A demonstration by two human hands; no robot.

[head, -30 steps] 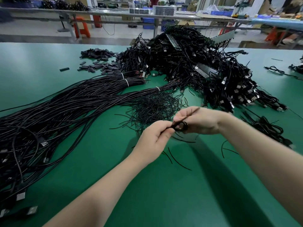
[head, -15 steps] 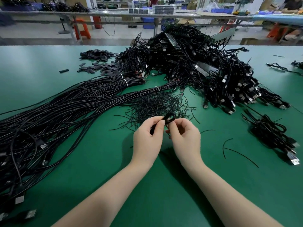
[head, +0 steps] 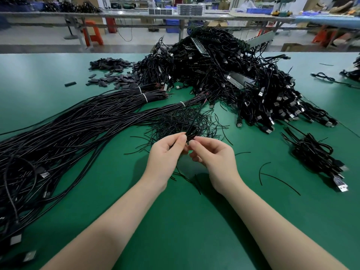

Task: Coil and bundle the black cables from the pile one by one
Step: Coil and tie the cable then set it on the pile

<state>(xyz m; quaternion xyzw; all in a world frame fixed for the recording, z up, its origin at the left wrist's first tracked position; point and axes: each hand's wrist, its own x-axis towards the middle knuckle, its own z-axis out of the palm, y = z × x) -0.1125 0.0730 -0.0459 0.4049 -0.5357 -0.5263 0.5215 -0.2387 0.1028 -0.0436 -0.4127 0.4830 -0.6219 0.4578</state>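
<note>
Both hands raised over the green surface (head: 185,230), meeting at center. Left hand (head: 165,154) pinches a small coiled black cable (head: 191,132) between thumb and fingertips; the coil sticks up just above that grip, with a loose cable end rising up-right from it. Right hand (head: 216,158) has curled fingers, its fingertips touching the coil's lower edge from the right; what they pinch there is too small to tell. Just behind the hands: scatter of thin black tie wires (head: 181,119). Long straight cable bundles (head: 68,125) fan left. Big tangled cable pile (head: 224,75) at far center. Finished coiled cables (head: 315,154) lie right, well apart from the hands.
</note>
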